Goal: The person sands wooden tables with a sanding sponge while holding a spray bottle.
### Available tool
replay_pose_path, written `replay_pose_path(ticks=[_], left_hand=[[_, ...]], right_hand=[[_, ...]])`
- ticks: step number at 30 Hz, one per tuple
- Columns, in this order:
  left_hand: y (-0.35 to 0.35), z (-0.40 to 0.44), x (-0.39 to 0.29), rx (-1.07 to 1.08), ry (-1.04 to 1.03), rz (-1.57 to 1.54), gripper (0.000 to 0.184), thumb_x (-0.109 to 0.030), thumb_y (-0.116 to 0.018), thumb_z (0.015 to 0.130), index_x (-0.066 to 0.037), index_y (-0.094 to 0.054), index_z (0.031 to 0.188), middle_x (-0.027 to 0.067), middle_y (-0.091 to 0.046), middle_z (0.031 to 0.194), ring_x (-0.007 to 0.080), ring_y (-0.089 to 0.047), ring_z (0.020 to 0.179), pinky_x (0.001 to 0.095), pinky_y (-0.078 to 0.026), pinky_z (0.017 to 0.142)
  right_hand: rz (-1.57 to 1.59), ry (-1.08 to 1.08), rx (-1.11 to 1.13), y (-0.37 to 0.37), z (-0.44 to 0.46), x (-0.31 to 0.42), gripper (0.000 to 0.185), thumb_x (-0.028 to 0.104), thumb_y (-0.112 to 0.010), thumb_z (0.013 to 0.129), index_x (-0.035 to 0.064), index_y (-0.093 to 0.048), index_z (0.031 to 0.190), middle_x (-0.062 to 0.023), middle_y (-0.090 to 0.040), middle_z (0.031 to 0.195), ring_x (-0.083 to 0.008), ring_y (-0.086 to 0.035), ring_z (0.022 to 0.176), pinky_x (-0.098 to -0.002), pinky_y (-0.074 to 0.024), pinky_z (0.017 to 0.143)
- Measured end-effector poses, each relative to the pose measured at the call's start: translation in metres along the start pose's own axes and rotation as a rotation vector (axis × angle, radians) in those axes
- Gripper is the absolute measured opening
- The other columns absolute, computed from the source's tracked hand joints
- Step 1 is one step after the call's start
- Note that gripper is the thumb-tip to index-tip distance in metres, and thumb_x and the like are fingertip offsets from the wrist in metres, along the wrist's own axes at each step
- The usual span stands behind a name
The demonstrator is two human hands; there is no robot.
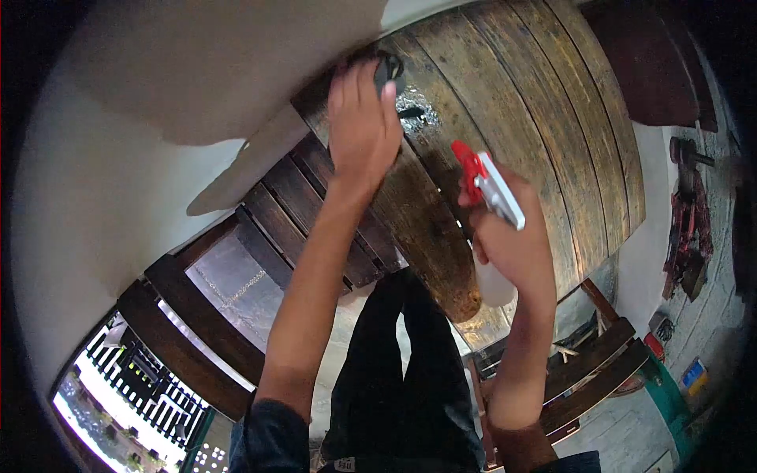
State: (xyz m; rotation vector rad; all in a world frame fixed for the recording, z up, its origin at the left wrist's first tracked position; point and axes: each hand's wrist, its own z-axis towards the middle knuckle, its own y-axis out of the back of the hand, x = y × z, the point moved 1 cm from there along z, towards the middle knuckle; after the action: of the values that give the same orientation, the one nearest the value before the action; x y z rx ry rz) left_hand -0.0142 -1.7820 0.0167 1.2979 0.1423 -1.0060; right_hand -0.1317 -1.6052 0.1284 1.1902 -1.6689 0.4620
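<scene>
My right hand (516, 232) is closed around a spray bottle (495, 284) with a pale, see-through body. Its trigger head (482, 183) is red and white and points up and left over the wooden table (512, 102). At the table's far left corner, my left hand (363, 122) reaches over a dark grey and black looped object (388, 72), thumb on one side and fingers on the other. What kind of thing it is, I cannot make out. Right beside that hand, a shiny wet patch (418, 109) covers the planks, with a small black piece in it.
A dark slatted bench (292, 197) stands along the left of the table, against a pale wall (158, 118). Another slatted wooden seat (599, 363) is at the lower right. Red and dark items (688, 229) lie on the right side.
</scene>
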Motion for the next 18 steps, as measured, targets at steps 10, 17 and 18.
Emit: replay_pose_path(ticks=[10,17,18], left_hand=[[-0.015,-0.062,-0.080,0.538,-0.539,-0.217,0.042,-0.020,-0.058,0.102,0.000,-0.057,0.139,0.0236,-0.058,0.144,0.0460,-0.046,0.144,0.0513,-0.036,0.122],[-0.017,-0.030,-0.036,0.352,-0.390,-0.028,0.042,-0.018,-0.055,0.105,-0.005,-0.056,0.145,0.0185,-0.057,0.149,0.0424,-0.041,0.149,0.0527,-0.032,0.123],[-0.021,-0.033,-0.037,0.384,-0.410,-0.049,0.042,-0.018,-0.055,0.105,-0.005,-0.056,0.145,0.0185,-0.057,0.149,0.0424,-0.041,0.149,0.0527,-0.032,0.123]], right_hand=[[-0.024,-0.275,-0.115,0.056,-0.111,-0.064,0.035,-0.007,-0.052,0.082,0.0009,-0.067,0.113,-0.0084,-0.069,0.091,-0.0160,-0.066,0.084,-0.0296,-0.0496,0.076],[-0.051,-0.274,-0.326,0.084,-0.152,-0.102,0.032,-0.005,-0.050,0.075,0.0002,-0.064,0.104,-0.0089,-0.060,0.080,-0.0162,-0.056,0.072,-0.0309,-0.0454,0.067],[-0.048,-0.265,-0.347,0.085,-0.154,-0.102,0.032,-0.005,-0.051,0.075,-0.0006,-0.064,0.105,-0.0104,-0.061,0.081,-0.0170,-0.058,0.073,-0.0308,-0.0461,0.069]])
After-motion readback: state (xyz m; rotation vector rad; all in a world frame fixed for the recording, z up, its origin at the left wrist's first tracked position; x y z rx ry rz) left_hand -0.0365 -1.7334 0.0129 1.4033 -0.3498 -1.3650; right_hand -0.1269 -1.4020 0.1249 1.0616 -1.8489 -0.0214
